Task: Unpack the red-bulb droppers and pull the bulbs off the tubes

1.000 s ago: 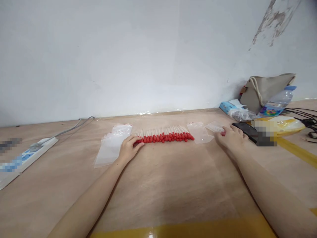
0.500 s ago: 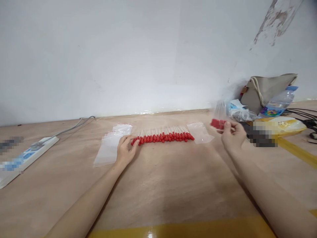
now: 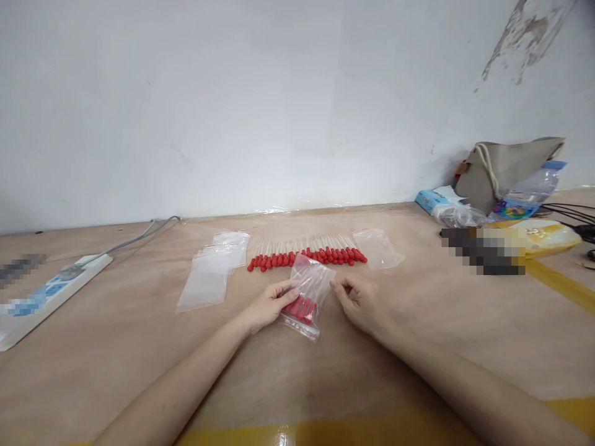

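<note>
A clear plastic zip bag (image 3: 307, 279) with several red-bulbed droppers (image 3: 300, 308) inside is tilted above the table in front of me. My left hand (image 3: 274, 303) grips its left side, thumb on top by the red bulbs. At the bag's right edge, my right hand (image 3: 356, 297) has thumb and forefinger pinched together on the plastic. Behind the bag lies a row of glass droppers (image 3: 274, 260), red bulbs toward me and thin clear tips toward the wall; the bag covers part of the row.
Overlapping flat zip bags (image 3: 204, 282) lie left of the row, and a single zip bag (image 3: 379, 248) lies right of it. A white power strip (image 3: 88, 275) is at far left. At right stand a tissue pack (image 3: 430, 201), grey bag (image 3: 511, 167) and plastic bottle (image 3: 534, 189).
My right hand has brought the filled bag from the right to the middle. My left hand has left the row's left end and taken hold of the bag.
</note>
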Available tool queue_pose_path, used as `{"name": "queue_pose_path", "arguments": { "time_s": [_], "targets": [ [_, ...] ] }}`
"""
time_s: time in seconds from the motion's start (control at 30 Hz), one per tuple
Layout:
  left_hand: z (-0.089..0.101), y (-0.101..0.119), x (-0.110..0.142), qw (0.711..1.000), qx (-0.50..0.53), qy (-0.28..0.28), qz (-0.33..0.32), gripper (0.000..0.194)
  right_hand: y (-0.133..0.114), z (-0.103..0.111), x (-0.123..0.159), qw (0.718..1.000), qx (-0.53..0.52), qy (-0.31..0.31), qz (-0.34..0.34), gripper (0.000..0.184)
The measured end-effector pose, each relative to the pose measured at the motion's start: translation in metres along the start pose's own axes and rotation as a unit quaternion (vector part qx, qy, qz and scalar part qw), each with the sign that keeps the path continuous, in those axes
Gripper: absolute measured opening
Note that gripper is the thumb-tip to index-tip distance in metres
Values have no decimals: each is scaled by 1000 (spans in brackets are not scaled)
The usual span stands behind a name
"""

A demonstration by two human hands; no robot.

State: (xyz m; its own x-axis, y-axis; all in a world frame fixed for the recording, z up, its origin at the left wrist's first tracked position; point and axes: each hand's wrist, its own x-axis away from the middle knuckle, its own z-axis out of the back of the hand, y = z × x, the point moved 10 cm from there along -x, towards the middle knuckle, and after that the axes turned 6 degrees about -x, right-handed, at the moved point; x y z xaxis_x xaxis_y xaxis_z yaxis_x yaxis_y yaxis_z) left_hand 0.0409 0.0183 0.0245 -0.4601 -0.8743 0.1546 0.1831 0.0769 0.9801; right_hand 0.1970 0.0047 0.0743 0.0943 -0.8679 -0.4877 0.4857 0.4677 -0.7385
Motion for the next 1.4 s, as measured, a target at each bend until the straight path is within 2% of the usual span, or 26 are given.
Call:
{"name": "queue_pose_path", "arguments": {
  "time_s": [0.07,0.13,0.2,0.23,0.3,0.37,0.43,0.53,0.7,0.83,0.9,1.07,1.17,1.3,1.4],
  "targets": [
    [-3,-2,0,998,-17,-59,25,38,-21,10,-2,991,63,18,118,21],
    [-9,0,1,993,-43,-109,27,35,-40,-2,5,972,69,-47,221,19],
    [-14,1,0,990,-55,-131,24,34,-50,-24,17,948,67,-144,277,33],
    [-12,1,-1,991,-50,-119,25,36,-50,-33,21,939,69,-181,284,39],
    [0,-3,-4,998,-13,-47,38,45,-43,-42,25,938,80,-206,266,43],
    [17,-10,-4,996,49,46,58,56,-31,-42,21,952,103,-182,225,42],
    [25,-18,-2,988,99,92,80,57,-18,-36,15,964,134,-143,179,38],
    [18,-25,1,986,106,86,100,54,-7,-31,11,971,169,-106,131,31],
    [12,-22,1,990,61,102,73,51,-9,-28,9,973,170,-96,124,27],
    [13,-26,2,991,58,98,77,46,-19,-20,9,978,104,-73,164,21],
    [13,-24,2,993,38,87,65,45,-31,-22,11,973,62,-86,205,19],
    [9,-16,4,996,8,70,54,43,-57,-36,5,951,41,-137,274,26],
    [5,-10,5,998,5,53,40,36,-74,-50,3,919,96,-167,344,29],
    [-2,-12,5,999,19,11,32,39,-87,-66,8,863,162,-205,433,25],
    [1,-14,6,999,-3,10,31,37,-87,-66,12,852,157,-197,459,22]
  ]
}}
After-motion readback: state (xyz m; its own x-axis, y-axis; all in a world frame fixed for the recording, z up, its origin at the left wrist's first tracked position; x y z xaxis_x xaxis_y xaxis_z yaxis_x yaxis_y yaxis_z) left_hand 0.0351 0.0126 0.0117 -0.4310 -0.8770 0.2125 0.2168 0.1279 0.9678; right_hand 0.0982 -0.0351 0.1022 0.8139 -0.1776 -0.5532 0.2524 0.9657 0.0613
